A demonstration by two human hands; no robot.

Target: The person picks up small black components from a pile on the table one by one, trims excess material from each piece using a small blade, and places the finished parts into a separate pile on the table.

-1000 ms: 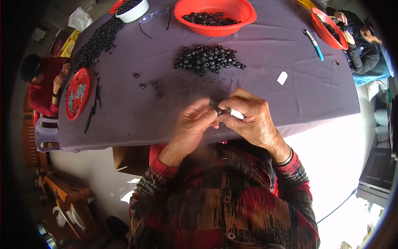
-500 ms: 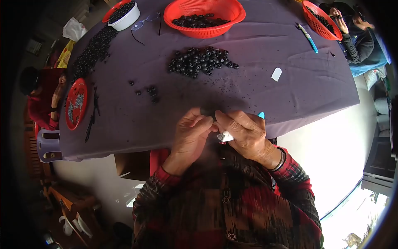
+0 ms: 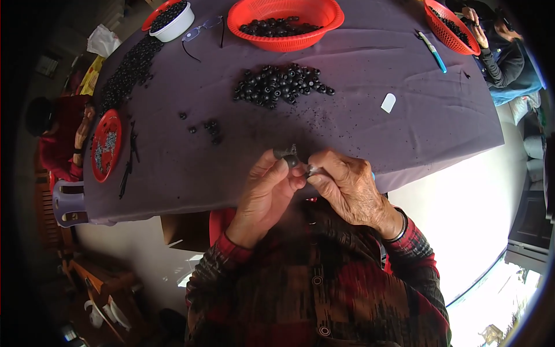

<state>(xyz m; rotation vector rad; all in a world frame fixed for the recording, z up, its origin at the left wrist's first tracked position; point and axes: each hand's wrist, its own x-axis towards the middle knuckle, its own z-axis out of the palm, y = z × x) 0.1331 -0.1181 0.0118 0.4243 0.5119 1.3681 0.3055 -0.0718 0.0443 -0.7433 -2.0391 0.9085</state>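
You seem to be working on one black bead (image 3: 291, 161), over the near part of the worktop (image 3: 370, 69). Your left hand (image 3: 267, 188) pinches it; your right hand (image 3: 348, 186) grasps a small pale object (image 3: 313, 169) just beside it. The next move probably calls for a steady left pinch. The bead looks round, without clear long axis; which way it points, I cannot tell.
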